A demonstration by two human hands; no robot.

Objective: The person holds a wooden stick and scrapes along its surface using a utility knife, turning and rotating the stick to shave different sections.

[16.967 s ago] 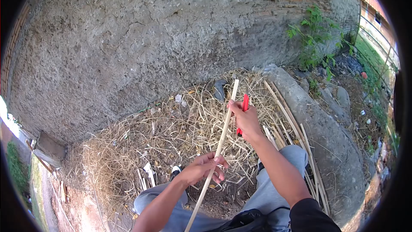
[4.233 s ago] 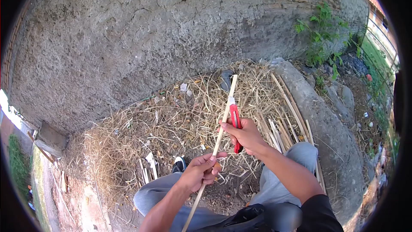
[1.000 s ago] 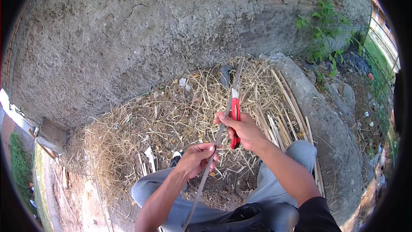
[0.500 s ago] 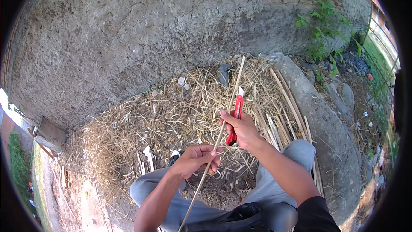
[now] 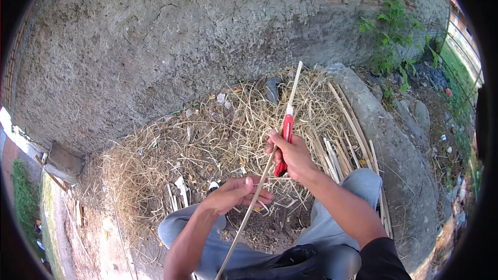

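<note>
My right hand [image 5: 291, 154] is closed around a red utility knife [image 5: 288, 129], its blade pointing up and away from me. A long, thin bamboo strip [image 5: 244, 223] runs from near my lap, past my left hand and under my right thumb, its far end slanting up beyond the knife. The blade lies against or just over the strip; I cannot tell which. My left hand [image 5: 233, 195] is open beside the lower strip, fingers stretched out behind it and thumb raised. Whether the fingers touch the strip is unclear.
Curly shavings [image 5: 249, 109] cover the ground ahead of my knees. Split strips [image 5: 350, 119] lie at the right, beside a long stone edge [image 5: 399, 171]. A rough wall [image 5: 181, 46] rises in front. A green plant [image 5: 391, 33] grows by it.
My left hand has loosened from the strip, its thumb lifting and fingers straightening. The strip's far end has shifted slightly up and right, and the knife blade now overlaps it.
</note>
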